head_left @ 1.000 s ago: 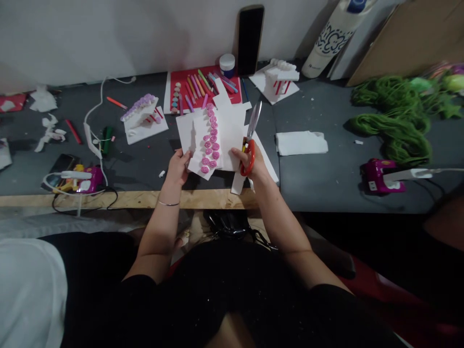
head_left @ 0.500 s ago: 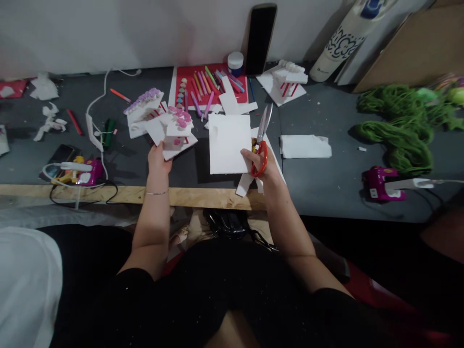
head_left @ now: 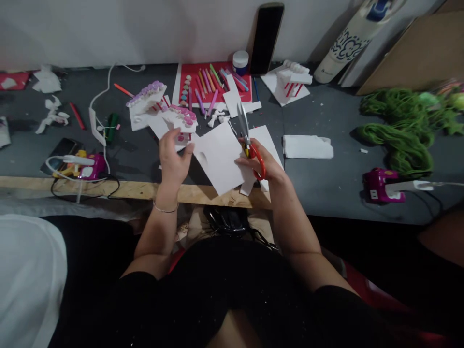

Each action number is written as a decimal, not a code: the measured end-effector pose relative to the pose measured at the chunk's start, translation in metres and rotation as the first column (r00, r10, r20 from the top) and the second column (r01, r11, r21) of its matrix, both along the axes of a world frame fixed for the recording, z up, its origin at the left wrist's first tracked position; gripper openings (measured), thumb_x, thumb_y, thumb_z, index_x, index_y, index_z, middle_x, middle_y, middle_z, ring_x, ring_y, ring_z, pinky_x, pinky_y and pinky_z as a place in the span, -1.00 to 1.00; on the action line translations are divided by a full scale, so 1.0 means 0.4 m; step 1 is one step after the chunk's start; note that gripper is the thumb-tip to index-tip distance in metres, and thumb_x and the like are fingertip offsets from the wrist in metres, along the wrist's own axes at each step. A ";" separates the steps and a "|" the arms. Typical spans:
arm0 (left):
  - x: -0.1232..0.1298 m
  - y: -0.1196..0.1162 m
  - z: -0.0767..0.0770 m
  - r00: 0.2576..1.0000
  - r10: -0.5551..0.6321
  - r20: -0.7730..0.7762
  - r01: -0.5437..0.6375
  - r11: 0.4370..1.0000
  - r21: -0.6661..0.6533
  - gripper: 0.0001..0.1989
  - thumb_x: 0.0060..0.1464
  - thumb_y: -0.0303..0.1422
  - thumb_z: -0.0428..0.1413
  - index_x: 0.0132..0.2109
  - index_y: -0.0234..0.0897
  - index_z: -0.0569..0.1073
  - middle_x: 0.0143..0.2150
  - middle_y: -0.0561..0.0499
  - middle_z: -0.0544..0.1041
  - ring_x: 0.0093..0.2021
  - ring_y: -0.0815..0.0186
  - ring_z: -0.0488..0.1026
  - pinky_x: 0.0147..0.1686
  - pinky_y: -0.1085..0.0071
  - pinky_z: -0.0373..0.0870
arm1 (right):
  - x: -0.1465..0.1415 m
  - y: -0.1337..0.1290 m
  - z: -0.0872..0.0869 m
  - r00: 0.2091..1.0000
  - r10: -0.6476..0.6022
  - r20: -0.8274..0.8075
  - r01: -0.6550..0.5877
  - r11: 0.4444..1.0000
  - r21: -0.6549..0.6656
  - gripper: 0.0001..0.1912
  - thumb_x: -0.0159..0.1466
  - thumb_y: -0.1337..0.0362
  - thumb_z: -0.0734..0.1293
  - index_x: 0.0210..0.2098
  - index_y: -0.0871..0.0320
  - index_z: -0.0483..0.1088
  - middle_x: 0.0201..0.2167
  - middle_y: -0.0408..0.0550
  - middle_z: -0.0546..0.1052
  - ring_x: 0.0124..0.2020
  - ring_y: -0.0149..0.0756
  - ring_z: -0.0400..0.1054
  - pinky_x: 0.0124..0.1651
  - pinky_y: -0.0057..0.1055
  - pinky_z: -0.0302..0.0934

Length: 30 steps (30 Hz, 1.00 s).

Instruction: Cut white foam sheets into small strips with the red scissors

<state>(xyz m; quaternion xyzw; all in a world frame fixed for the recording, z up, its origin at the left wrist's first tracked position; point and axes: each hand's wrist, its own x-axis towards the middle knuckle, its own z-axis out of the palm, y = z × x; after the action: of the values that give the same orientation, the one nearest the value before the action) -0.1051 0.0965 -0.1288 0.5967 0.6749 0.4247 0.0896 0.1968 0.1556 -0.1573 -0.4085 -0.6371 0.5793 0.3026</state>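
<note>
Two hands (head_left: 174, 157) (head_left: 259, 164): right fingers (head_left: 243, 162) curl round scissors (head_left: 243, 123), left fingers (head_left: 179, 145) spread beside white card (head_left: 217, 157).

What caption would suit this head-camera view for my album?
Right hand grips red-handled scissors at the edge of a white card sheet, left hand raised beside a white model topped with pink dots.

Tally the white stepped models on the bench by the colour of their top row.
Lilac-topped model: 1
Pink-topped model: 1
White-topped model: 1
Total: 3
</note>
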 end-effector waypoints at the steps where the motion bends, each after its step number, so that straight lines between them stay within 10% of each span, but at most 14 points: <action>1: 0.014 0.015 0.014 0.995 -0.103 0.014 0.104 0.989 -0.101 -0.36 0.23 0.17 0.28 0.19 -0.24 0.55 0.23 -0.27 0.62 0.30 -0.06 0.56 0.39 0.01 0.45 | -0.004 -0.002 0.011 1.000 0.015 -0.027 -0.016 1.000 -0.016 -0.31 0.17 -0.02 0.59 0.22 -0.06 0.38 -0.32 -0.19 0.38 -0.31 -0.26 0.31 -0.23 -0.23 0.35; 5: 0.017 0.063 0.030 0.898 -0.281 0.340 0.389 0.868 -0.308 -0.25 -0.03 0.34 0.36 -0.07 -0.27 0.65 -0.08 -0.14 0.73 -0.02 0.00 0.68 0.04 0.15 0.66 | -0.010 -0.008 0.036 0.991 -0.040 -0.130 0.030 0.996 -0.081 -0.27 0.03 -0.03 0.65 0.13 -0.03 0.42 -0.39 -0.25 0.33 -0.32 -0.29 0.32 -0.18 -0.25 0.35; 12: -0.033 -0.007 -0.037 0.859 -0.083 0.504 0.071 0.997 0.044 -0.42 -0.07 0.15 0.50 -0.13 -0.19 0.63 -0.20 -0.03 0.72 -0.17 0.18 0.69 -0.12 0.27 0.70 | 0.040 0.015 0.015 0.858 -0.502 -0.110 0.496 0.865 -0.077 -0.30 0.00 -0.13 0.57 0.00 -0.07 0.27 -0.38 -0.24 0.40 -0.36 -0.28 0.42 -0.33 -0.29 0.29; 16: 0.030 -0.053 -0.049 0.946 -0.078 0.316 -0.011 0.963 0.269 -0.61 0.21 0.05 0.39 -0.08 -0.15 0.68 -0.20 0.00 0.75 -0.16 0.20 0.72 -0.06 0.25 0.72 | 0.012 -0.008 0.032 0.838 -0.498 -0.225 0.467 0.866 -0.178 -0.28 0.13 -0.34 0.47 0.04 -0.08 0.22 -0.29 -0.15 0.53 -0.28 -0.25 0.52 -0.33 -0.31 0.30; 20: 0.093 -0.071 -0.049 0.966 -0.224 -0.130 0.258 0.871 0.418 -0.77 0.48 -0.20 0.16 0.01 -0.02 0.74 0.03 -0.01 0.80 0.14 0.18 0.73 0.30 0.07 0.61 | -0.032 -0.032 0.052 0.814 -0.431 -0.388 0.338 0.896 -0.288 -0.21 0.14 -0.43 0.46 0.07 -0.06 0.23 -0.27 -0.11 0.57 -0.24 -0.24 0.56 -0.29 -0.30 0.34; 25: 0.096 -0.071 -0.069 0.826 -0.230 -0.514 0.425 0.854 0.300 -0.60 0.49 -0.40 0.06 0.20 0.16 0.68 0.16 0.06 0.77 0.32 0.19 0.63 0.54 -0.08 0.32 | -0.054 -0.024 0.025 0.827 -0.426 -0.368 0.373 0.904 -0.208 -0.21 0.05 -0.19 0.60 0.10 -0.11 0.23 -0.28 -0.21 0.44 -0.31 -0.30 0.44 -0.26 -0.26 0.37; 30: 0.082 -0.125 -0.110 0.824 -0.193 -0.533 0.324 0.932 0.163 -0.50 0.35 -0.49 0.12 0.32 0.02 0.60 0.37 -0.04 0.65 0.48 0.11 0.47 0.60 -0.12 0.17 | -0.041 -0.008 -0.022 0.815 -0.471 -0.338 0.452 0.881 -0.141 -0.29 0.12 0.03 0.56 0.18 -0.13 0.24 -0.24 -0.20 0.42 -0.34 -0.35 0.36 -0.28 -0.27 0.36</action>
<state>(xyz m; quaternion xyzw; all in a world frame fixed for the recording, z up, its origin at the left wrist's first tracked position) -0.0721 0.0465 -0.1730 0.7802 0.5284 0.3163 -0.1092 0.1803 0.1522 -0.1661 -0.4448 -0.4363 0.5707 0.5349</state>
